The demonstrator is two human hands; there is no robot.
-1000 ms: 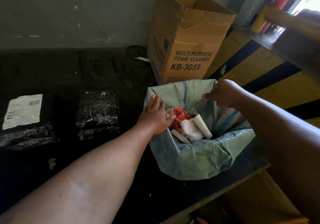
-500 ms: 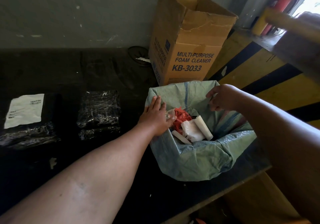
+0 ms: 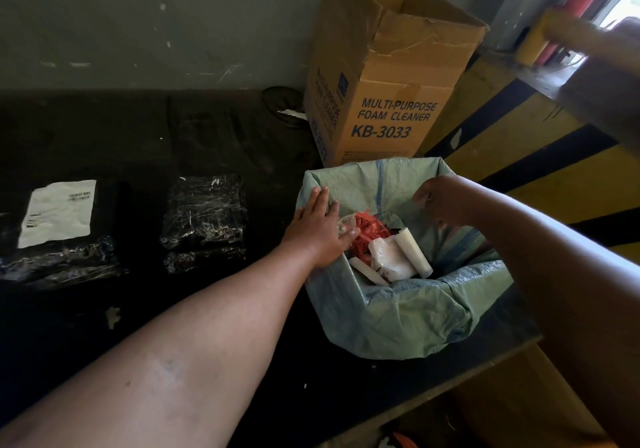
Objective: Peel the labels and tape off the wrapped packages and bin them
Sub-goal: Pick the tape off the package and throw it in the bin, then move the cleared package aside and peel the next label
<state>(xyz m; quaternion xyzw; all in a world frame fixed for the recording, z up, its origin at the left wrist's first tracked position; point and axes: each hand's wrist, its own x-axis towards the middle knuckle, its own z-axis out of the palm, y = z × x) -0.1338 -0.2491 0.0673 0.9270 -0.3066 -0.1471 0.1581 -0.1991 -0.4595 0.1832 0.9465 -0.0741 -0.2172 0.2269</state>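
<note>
1. The binning step is in hand: both hands are at the lined bin [image 3: 391, 312], which stands at the counter's [image 3: 207, 129] right end, just in front of the cardboard box [image 3: 388, 77].
2. The left hand [image 3: 320, 231] lies flat on the bin's left rim, fingers straight and close together, thumb reaching in toward the scraps; it seems to steady the liner.
3. The right hand [image 3: 441, 200] hovers over the bin's far-right rim with fingers curled down. Something pale shows at its fingertips, but whether it pinches a scrap or the liner I cannot tell.
4. Inside the bin lie peeled white labels [image 3: 394, 257] and a tangle of red tape [image 3: 369, 231].
5. Left of the bin, well apart from it, lie two black wrapped packages: the nearer package [image 3: 204, 212] shows no label, while the farther package [image 3: 65, 257] carries a white label [image 3: 57, 212] on top.
6. Judging from this, the next move calls for letting go of any scrap, then reaching left to the labelled package and lifting a label corner to peel it.
</note>
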